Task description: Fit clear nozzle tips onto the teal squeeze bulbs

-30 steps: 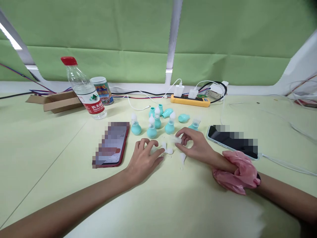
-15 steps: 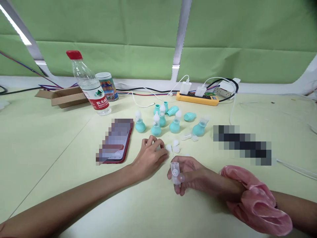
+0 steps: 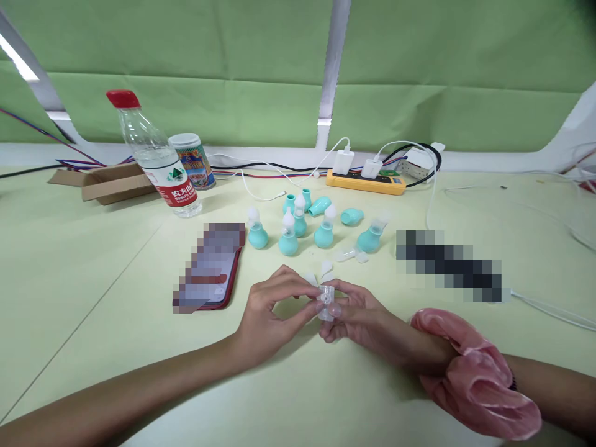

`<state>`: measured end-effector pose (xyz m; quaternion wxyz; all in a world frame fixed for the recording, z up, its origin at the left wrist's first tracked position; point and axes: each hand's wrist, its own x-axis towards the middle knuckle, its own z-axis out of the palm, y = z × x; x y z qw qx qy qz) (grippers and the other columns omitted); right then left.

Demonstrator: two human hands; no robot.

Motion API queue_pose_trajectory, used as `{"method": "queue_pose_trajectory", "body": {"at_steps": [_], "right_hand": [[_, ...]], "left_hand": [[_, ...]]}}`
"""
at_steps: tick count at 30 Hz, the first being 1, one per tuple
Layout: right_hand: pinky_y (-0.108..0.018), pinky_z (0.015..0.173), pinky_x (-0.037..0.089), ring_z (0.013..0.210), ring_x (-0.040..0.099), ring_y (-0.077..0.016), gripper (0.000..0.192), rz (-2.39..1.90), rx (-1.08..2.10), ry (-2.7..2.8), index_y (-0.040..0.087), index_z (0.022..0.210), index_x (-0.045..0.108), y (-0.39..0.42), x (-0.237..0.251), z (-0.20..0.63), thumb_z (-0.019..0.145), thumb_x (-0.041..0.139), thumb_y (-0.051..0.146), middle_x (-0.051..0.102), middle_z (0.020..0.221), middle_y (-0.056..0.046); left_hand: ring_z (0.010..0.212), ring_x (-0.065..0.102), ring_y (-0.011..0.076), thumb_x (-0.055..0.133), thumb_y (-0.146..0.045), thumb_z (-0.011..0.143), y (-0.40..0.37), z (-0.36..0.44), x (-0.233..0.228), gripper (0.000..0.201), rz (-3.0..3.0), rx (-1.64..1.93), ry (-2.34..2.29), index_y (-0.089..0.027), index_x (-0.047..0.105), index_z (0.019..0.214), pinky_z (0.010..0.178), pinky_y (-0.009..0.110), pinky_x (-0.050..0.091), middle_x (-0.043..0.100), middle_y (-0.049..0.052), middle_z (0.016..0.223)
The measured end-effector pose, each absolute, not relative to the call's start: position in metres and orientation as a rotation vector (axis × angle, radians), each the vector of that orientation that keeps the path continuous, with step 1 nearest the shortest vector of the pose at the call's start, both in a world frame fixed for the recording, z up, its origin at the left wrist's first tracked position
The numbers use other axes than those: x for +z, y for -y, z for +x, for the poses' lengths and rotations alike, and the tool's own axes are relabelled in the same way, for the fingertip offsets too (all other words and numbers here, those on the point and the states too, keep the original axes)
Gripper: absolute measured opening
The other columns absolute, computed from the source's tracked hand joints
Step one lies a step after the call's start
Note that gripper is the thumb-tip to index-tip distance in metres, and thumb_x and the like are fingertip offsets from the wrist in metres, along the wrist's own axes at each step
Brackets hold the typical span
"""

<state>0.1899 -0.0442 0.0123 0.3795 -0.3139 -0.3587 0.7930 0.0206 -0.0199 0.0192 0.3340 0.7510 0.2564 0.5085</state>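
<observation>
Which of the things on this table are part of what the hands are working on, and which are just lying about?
In hand: clear plastic piece, held by left hand and right hand; loose white tips; teal bulbs.

Lying about: water bottle, can, red phone, power strip, cardboard box.

Both my arms are bare, no sleeves at all, just a crinkly pink scrunchie (image 3: 470, 379) bunched around my right wrist.

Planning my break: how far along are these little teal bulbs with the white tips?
Done, it seems: four teal bulbs stand tipped. In hand: the right hand holds a clear piece, and the left hand pinches at its top. Left: untipped bulbs behind and loose white tips.
</observation>
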Motion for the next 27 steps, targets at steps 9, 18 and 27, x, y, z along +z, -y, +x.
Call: {"method": "queue_pose_trajectory", "body": {"at_steps": [9, 18, 27], "right_hand": [[-0.023, 0.060, 0.044, 0.059, 0.058, -0.0093, 0.022, -0.824, 2.006, 0.930, 0.016, 0.086, 0.051, 0.044, 0.015, 0.187, 0.069, 0.065, 0.019, 0.059, 0.072, 0.000], [-0.024, 0.058, 0.044, 0.055, 0.058, -0.0093, 0.026, -0.864, 1.996, 0.891, 0.014, 0.082, 0.049, 0.044, 0.017, 0.187, 0.066, 0.067, 0.024, 0.058, 0.063, 0.002], [-0.023, 0.059, 0.043, 0.056, 0.057, -0.0087, 0.022, -0.835, 2.000, 0.900, 0.014, 0.083, 0.050, 0.045, 0.015, 0.189, 0.070, 0.064, 0.023, 0.057, 0.064, 0.001]], "left_hand": [[0.062, 0.053, 0.0137, 0.065, -0.008, 0.066, 0.018, 0.021, 0.021, 0.015, 1.981, 1.336, -0.619, -0.015, 0.066, 0.079, 0.058, 0.032, 0.046, 0.064, 0.005, 0.067], [0.068, 0.045, 0.0147, 0.062, -0.002, 0.067, 0.012, 0.015, 0.017, 0.026, 2.690, 1.504, -0.476, -0.009, 0.057, 0.091, 0.054, 0.031, 0.044, 0.056, 0.009, 0.074], [0.070, 0.046, 0.0150, 0.058, -0.002, 0.070, 0.012, 0.015, 0.011, 0.032, 2.749, 1.432, -0.464, -0.009, 0.051, 0.101, 0.055, 0.031, 0.045, 0.055, 0.009, 0.076]]}}
